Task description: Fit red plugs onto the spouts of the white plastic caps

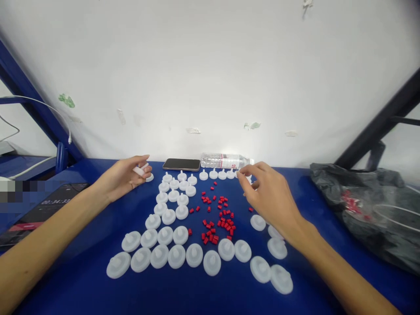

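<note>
My left hand [133,175] is raised over the back left of the table, fingers curled around a white plastic disc with a short stem [140,170], seen nearly edge-on. At the right end of the back row, my right hand [265,186] has its thumb and forefinger close together beside a white disc [231,174]. Whether anything is pinched there is hidden. Many more such white discs [176,256] lie stem-up in rows around a loose scatter of small red caps [226,223].
A phone [181,164] and a lying clear water bottle [225,161] are along the wall. On the right sits a dark plastic bag [361,218] with red pieces inside. Another device showing a timer [49,205] lies at left on the blue table [197,297].
</note>
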`<action>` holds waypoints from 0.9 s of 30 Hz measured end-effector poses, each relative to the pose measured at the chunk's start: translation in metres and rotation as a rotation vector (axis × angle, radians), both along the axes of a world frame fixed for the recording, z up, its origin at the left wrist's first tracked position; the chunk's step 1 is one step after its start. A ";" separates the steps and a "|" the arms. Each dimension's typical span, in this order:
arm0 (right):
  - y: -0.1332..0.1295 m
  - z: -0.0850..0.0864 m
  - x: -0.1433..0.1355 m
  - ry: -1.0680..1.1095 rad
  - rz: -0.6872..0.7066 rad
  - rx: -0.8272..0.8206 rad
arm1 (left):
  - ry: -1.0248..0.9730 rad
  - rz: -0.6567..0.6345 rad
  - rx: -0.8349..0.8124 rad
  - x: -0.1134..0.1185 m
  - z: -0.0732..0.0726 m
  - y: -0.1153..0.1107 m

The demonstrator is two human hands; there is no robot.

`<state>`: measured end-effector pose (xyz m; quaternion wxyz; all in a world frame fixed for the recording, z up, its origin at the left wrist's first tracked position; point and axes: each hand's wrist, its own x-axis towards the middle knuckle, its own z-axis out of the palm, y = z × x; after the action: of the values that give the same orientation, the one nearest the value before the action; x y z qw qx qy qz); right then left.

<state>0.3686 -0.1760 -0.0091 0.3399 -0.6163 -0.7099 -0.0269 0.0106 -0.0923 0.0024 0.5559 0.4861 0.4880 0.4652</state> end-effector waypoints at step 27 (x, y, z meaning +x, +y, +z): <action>0.014 -0.012 0.047 -0.364 0.160 -0.526 | 0.233 -0.193 0.171 0.017 -0.009 -0.015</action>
<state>0.4159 -0.1623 -0.0215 0.0378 -0.6103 -0.7878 0.0746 0.0274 -0.1078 -0.0068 0.4943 0.6269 0.4587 0.3903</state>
